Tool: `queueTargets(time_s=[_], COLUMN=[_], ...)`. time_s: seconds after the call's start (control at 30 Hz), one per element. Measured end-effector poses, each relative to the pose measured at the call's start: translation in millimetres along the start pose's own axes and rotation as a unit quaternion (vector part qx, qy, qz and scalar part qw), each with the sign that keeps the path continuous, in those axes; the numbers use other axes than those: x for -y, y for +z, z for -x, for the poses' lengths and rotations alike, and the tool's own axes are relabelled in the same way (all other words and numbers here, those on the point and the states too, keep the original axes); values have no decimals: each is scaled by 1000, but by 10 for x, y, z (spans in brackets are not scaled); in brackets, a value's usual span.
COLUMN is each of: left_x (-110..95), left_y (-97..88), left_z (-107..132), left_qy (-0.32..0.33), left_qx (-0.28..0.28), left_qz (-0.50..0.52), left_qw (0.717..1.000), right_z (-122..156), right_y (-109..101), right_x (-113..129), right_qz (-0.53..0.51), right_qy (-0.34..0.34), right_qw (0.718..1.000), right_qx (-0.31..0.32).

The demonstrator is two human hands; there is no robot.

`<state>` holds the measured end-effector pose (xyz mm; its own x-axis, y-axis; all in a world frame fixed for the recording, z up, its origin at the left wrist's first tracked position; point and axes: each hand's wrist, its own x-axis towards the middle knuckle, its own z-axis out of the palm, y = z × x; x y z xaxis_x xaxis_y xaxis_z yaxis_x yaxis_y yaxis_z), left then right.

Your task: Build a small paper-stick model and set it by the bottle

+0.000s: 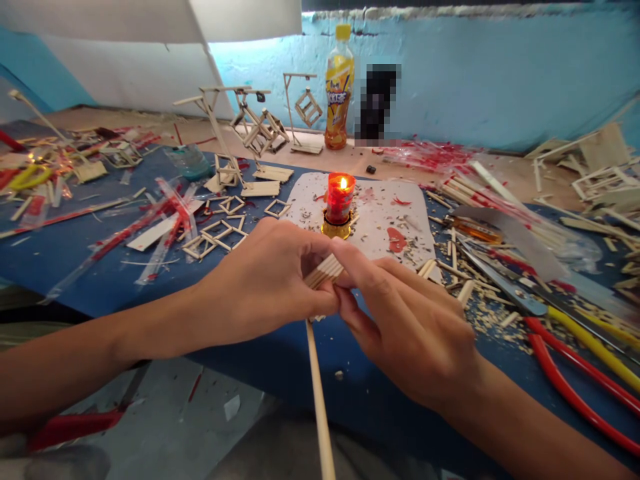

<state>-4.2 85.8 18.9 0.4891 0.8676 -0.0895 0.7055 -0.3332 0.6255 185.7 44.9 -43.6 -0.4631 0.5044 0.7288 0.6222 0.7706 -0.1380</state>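
Observation:
My left hand [270, 280] and my right hand [400, 313] meet in front of a lit red candle [341, 200]. Between their fingertips is a small flat bundle of thin wooden sticks [325, 270] laid side by side, and both hands pinch it. One long wooden stick [319, 393] runs from below my left hand down toward my lap; its upper end is hidden, so I cannot tell whether it is held. Behind my left wrist lie several little square stick frames [215, 240].
A pale, crumb-strewn board [410, 213] carries the candle. Red-and-yellow-handled scissors [530, 300] and wood scraps lie right. Stick stands [260, 133] and a drink bottle [340, 93] stand at the back. Plastic-wrapped red strips [165, 227] spread left on the blue tabletop [90, 267].

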Motion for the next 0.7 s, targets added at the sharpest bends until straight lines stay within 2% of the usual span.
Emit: queueTargets(time_s=[0.17,0.33,0.47,0.7], left_x=[66,180,255,240], left_y=[-3,-58,-109,-125], left_z=[-20,-77,-103,-67], left_qy=[-9,-5,1,-21], left_qx=[29,87,105,103], left_qz=[62,166,217,250], left_qw=[998,982,971,962], right_z=[-15,38,55,-85], right_y=[0,30,45,33], right_x=[-56,-114,-136,-76], right_qz=[-10,-47,-63,-26], right_qy=[-12,46,96,51], right_qw=[1000,998,993,998], right_qx=[15,5,8,-36])
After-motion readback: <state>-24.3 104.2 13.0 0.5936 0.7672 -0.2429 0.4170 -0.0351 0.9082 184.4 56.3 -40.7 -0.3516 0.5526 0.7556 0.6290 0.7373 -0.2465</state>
